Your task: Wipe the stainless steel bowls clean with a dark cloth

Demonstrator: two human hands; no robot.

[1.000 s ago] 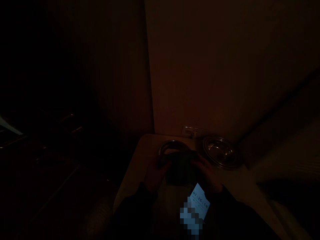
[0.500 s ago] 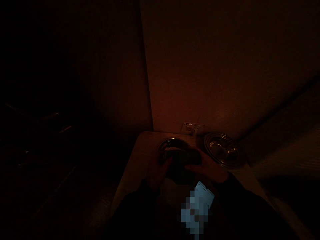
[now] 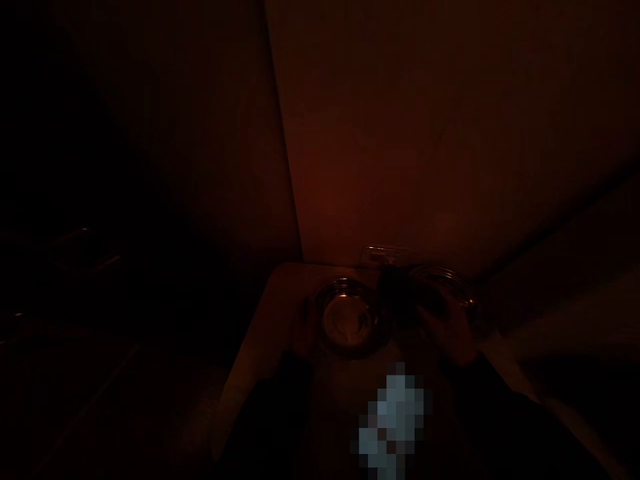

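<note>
The scene is very dim. My right hand (image 3: 453, 330) is closed on a dark, bulky object (image 3: 407, 298), whose kind the darkness hides. It holds the object between two round metal bowls, partly covering the right bowl (image 3: 443, 275). Shiny inside, the left bowl (image 3: 347, 321) stands on a light table (image 3: 273, 327). Just left of that bowl's rim is my left hand (image 3: 303, 333). Its fingers are too dark to make out, and I cannot tell whether it touches the bowl.
A lit phone-like screen (image 3: 395, 420), pixelated, is at the near side. Behind the table is a wall (image 3: 370, 167) with a socket plate (image 3: 383, 256) low on it. The table's left edge borders a dark area with faint glints.
Both hands held the dark object over the left bowl. My right hand has carried it rightward toward the other bowl, uncovering the left one. My left hand has let go.
</note>
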